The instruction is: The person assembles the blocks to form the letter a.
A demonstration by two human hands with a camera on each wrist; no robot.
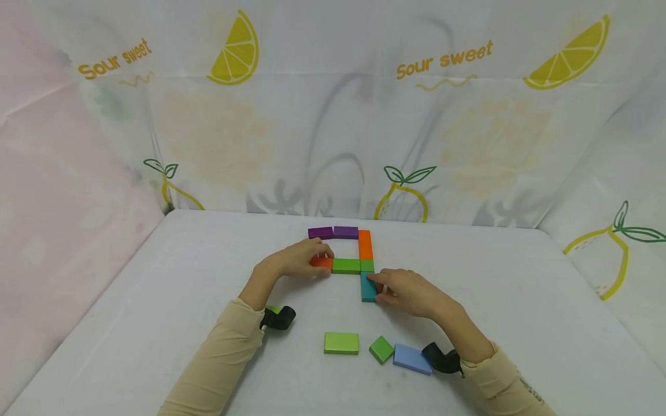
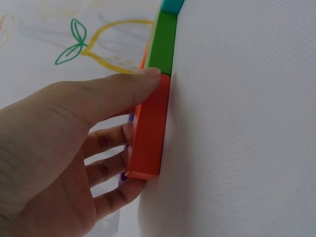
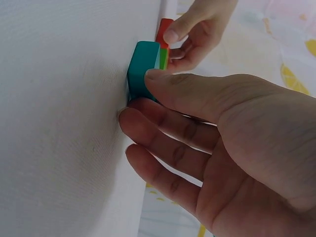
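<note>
In the head view my left hand (image 1: 302, 258) grips a red-orange block (image 1: 322, 263) at the left end of a row. The left wrist view shows the thumb near one end of that red block (image 2: 150, 128), with fingers around its other side. A green block (image 1: 346, 266) meets its right end, followed by a small green block (image 1: 366, 266). Below that small block lies a teal block (image 1: 368, 288), pinched by my right hand (image 1: 411, 292). In the right wrist view the thumb touches the teal block (image 3: 143, 69), and the fingertips are close to the table.
An orange block (image 1: 366, 245) stretches up from the small green one towards two purple blocks (image 1: 346, 232). Nearer lie a light green block (image 1: 341, 343), a green square block (image 1: 382, 349) and a blue block (image 1: 411, 358). Another green piece (image 1: 273, 309) is partly hidden by the left wrist camera.
</note>
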